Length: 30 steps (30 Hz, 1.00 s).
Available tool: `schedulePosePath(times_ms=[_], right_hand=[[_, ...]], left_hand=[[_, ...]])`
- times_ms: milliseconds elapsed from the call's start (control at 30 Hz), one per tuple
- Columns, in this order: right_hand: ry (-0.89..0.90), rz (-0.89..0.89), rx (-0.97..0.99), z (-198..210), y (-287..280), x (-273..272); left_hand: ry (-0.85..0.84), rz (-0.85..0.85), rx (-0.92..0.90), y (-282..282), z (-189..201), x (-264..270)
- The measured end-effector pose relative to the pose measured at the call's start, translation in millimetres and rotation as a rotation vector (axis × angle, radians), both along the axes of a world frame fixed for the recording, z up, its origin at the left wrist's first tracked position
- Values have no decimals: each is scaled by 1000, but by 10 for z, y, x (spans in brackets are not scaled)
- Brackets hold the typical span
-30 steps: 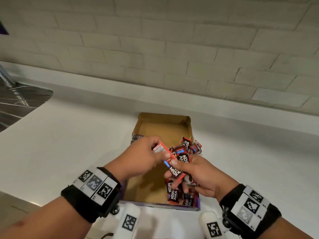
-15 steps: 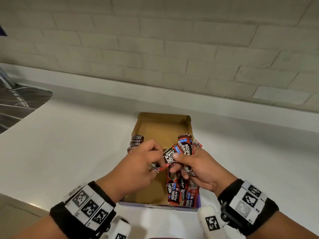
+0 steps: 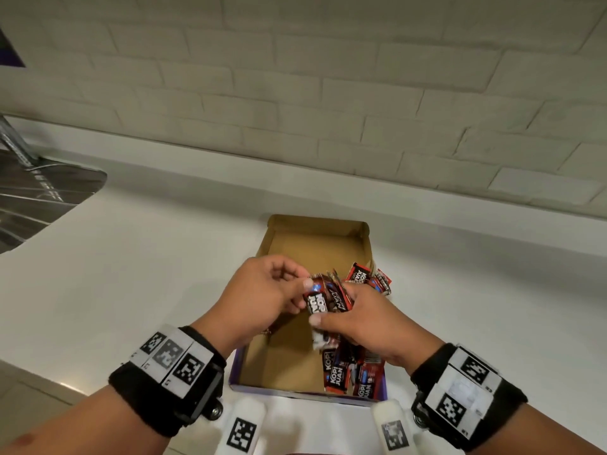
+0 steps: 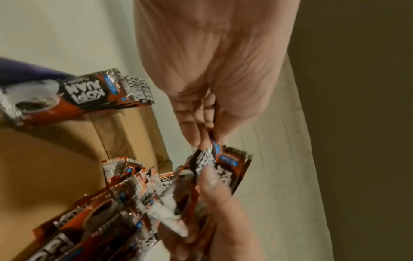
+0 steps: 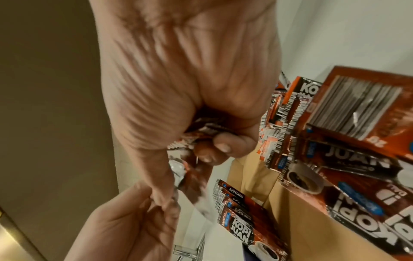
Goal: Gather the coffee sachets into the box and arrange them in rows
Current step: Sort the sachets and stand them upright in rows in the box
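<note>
An open cardboard box (image 3: 313, 239) lies on the white counter. Red and black coffee sachets (image 3: 353, 376) lie along its right side, more at the far right (image 3: 368, 278). Above the box my right hand (image 3: 364, 318) grips a bunch of sachets (image 3: 328, 298). My left hand (image 3: 272, 290) pinches the top end of one sachet in that bunch (image 4: 209, 157). In the left wrist view a stack of sachets (image 4: 96, 93) leans at the box's left wall. In the right wrist view my right hand (image 5: 201, 141) has its fingers curled round the bunch (image 5: 192, 141).
A steel sink (image 3: 36, 192) sits at the far left of the white counter (image 3: 131, 274). A tiled wall (image 3: 328, 77) runs behind. The counter's front edge (image 3: 42, 376) is at the lower left.
Both hands have stayed over the box. The left hand has shifted its pinch on the bunch held by the right hand, and the sachets in it have been turned upright.
</note>
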State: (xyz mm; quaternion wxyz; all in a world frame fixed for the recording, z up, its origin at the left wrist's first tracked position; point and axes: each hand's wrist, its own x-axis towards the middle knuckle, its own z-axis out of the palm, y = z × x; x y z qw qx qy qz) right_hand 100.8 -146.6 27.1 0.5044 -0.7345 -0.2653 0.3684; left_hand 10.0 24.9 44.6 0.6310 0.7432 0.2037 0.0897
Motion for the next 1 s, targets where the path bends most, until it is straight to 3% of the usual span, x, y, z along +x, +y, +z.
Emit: schedulePosePath(times_ms=[233,300,400,567,767,1000], right_hand=[[-191,-50,-170,-89,-87,78],[-157,-90,-175,-128,-117,110],[-73,-136,-135,-173,-137,130],[27,-157,-71,-159,-118,117],[70,-147,-55,-198,-135,129],[247,-146,-17,-191,-174,163]], left_hand=[[-114,276,-277,418,18,-85],[-94,254,-170,580,-2,-145],[87,122,53,709,-88,-249],[272,0,180,759,-314,-292],[308,-6,286,762,-473,-204],[324,35,409,788,-553,-128]])
